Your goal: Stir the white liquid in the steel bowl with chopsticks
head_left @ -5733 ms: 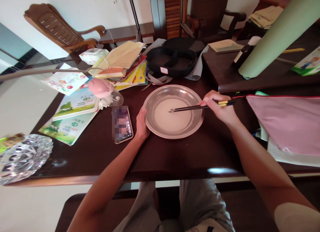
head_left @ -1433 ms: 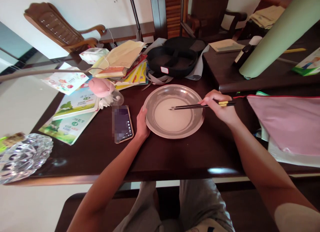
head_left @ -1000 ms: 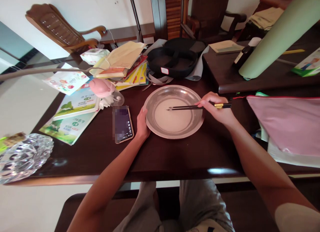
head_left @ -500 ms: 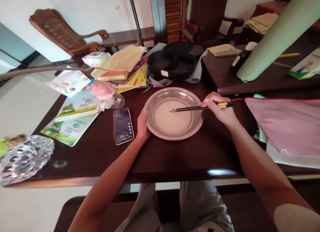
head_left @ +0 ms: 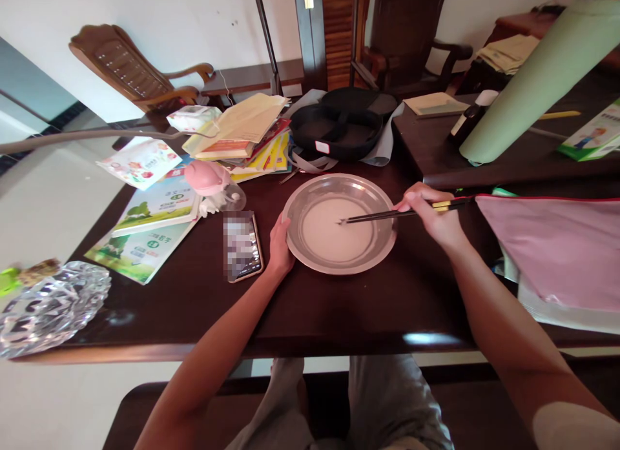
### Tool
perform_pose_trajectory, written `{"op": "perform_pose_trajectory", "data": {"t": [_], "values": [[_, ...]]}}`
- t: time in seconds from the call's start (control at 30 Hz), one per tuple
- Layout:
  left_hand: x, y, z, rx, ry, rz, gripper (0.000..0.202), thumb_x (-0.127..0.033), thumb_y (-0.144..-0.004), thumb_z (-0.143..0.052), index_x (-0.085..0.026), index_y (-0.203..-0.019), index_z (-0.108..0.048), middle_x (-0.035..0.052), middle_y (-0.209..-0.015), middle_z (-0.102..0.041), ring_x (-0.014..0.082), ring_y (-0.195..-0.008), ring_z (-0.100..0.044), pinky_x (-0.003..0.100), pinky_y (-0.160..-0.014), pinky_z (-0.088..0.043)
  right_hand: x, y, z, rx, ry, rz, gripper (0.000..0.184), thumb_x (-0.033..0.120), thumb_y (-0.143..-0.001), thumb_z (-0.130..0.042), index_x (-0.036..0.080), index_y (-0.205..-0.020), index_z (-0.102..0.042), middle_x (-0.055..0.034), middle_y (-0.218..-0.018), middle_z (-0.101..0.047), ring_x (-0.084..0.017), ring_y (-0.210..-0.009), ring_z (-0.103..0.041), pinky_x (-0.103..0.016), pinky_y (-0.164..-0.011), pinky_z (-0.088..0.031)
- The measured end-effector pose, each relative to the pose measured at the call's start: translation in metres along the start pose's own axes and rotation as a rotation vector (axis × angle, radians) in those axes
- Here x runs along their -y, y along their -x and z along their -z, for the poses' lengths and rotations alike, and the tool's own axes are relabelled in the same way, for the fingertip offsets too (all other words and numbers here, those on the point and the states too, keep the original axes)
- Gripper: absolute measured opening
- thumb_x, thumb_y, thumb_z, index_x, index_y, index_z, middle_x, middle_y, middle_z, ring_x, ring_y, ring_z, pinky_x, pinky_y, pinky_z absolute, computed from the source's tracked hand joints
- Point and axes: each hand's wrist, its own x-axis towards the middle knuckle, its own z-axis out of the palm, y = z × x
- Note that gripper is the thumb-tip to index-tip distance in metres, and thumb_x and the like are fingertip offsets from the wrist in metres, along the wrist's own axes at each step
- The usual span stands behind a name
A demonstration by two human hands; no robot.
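Observation:
A shallow metal basin [head_left: 378, 250] holding a pale white liquid [head_left: 329, 234] stands on the dark wooden table [head_left: 339, 308]. My left hand [head_left: 281, 246] grips the basin's left rim, fingers curled round it. My right hand [head_left: 433, 214] is closed on a pair of dark chopsticks [head_left: 378, 215] whose tips reach into the liquid near the middle of the basin.
A phone [head_left: 242, 246] lies just left of the basin. Farther left are picture books [head_left: 150, 234], a pink bottle [head_left: 213, 182], a book pile [head_left: 247, 133] and a crystal dish [head_left: 48, 308]. A black bag [head_left: 339, 124] sits behind; a pink pouch [head_left: 557, 243] and green roll [head_left: 527, 82] lie right.
The chopstick tips have shifted back and forth within the liquid, now slightly right of before. The view has drifted a little. My left hand stays on the rim.

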Motion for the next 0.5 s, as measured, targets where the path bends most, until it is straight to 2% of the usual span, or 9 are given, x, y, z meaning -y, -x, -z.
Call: {"op": "perform_pose_trajectory", "data": {"t": [0.07,0.17,0.27,0.37,0.5], "values": [[0.001,0.000,0.001,-0.003,-0.005,0.001,0.055,-0.063,-0.084,-0.085,-0.021,-0.119,-0.086,0.0125,-0.125,-0.090,0.0427,-0.138,-0.078,0.052,-0.116,-0.065,0.001,0.001,0.003,-0.020,-0.053,-0.022,0.060,0.078,-0.105,-0.073,0.033,-0.067,-0.079,-0.0035,-0.072,-0.079,-0.028,-0.075,-0.075,-0.050,-0.084,-0.060],[0.005,-0.002,0.003,-0.001,0.007,0.009,0.055,-0.063,-0.085,-0.085,-0.022,-0.121,-0.085,0.0123,-0.127,-0.090,0.0417,-0.136,-0.080,0.051,-0.115,-0.066,0.004,0.003,-0.005,0.092,-0.058,-0.014,0.059,0.078,-0.105,-0.073,0.032,-0.069,-0.080,-0.0041,-0.074,-0.082,-0.028,-0.078,-0.076,-0.050,-0.085,-0.061],[0.006,-0.003,0.003,-0.003,0.028,0.010,0.056,-0.062,-0.083,-0.086,-0.022,-0.122,-0.086,0.0118,-0.128,-0.090,0.0404,-0.132,-0.082,0.050,-0.113,-0.066,0.005,0.002,-0.014,0.182,0.009,0.032,0.050,0.075,-0.103,-0.077,0.034,-0.076,-0.085,-0.0049,-0.084,-0.087,-0.029,-0.086,-0.078,-0.051,-0.089,-0.061],[0.006,-0.003,0.002,-0.008,0.030,0.002,0.055,-0.063,-0.082,-0.087,-0.021,-0.118,-0.086,0.0118,-0.128,-0.090,0.0406,-0.132,-0.081,0.050,-0.114,-0.066,0.003,0.000,-0.010,0.115,0.053,0.020,0.049,0.077,-0.101,-0.078,0.035,-0.077,-0.085,-0.0049,-0.085,-0.088,-0.030,-0.085,-0.077,-0.053,-0.092,-0.060],[0.004,-0.002,0.001,-0.003,0.018,0.004,0.053,-0.064,-0.083,-0.085,-0.021,-0.114,-0.085,0.0132,-0.124,-0.090,0.0428,-0.135,-0.079,0.052,-0.114,-0.065,0.004,0.001,0.000,-0.036,-0.027,-0.046,0.062,0.084,-0.101,-0.073,0.033,-0.066,-0.078,-0.0044,-0.072,-0.080,-0.029,-0.076,-0.073,-0.053,-0.087,-0.060]]}}
